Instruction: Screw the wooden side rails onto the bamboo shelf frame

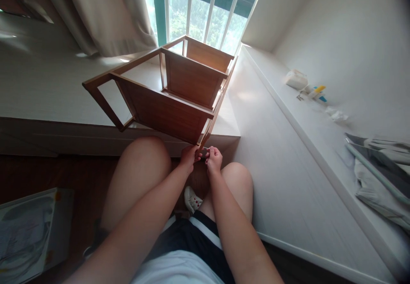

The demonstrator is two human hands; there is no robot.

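A brown wooden shelf (192,77) with several boards lies tipped over on the white window ledge, its near corner sticking out over the ledge's front edge. My left hand (190,155) is closed around that near corner, at the end of the frame's rail. Just to the right, my right hand (213,156) pinches a thin, light-coloured piece against the same corner. It is too small to tell whether this is a tool or a fitting. The fingertips of both hands nearly meet there.
White panelling (272,147) rises close on my right, topped by a ledge with a white box (296,79), small items and folded cloth (381,185). A plastic storage box (60,220) stands on the floor at left. Curtains (109,15) hang beside the barred window.
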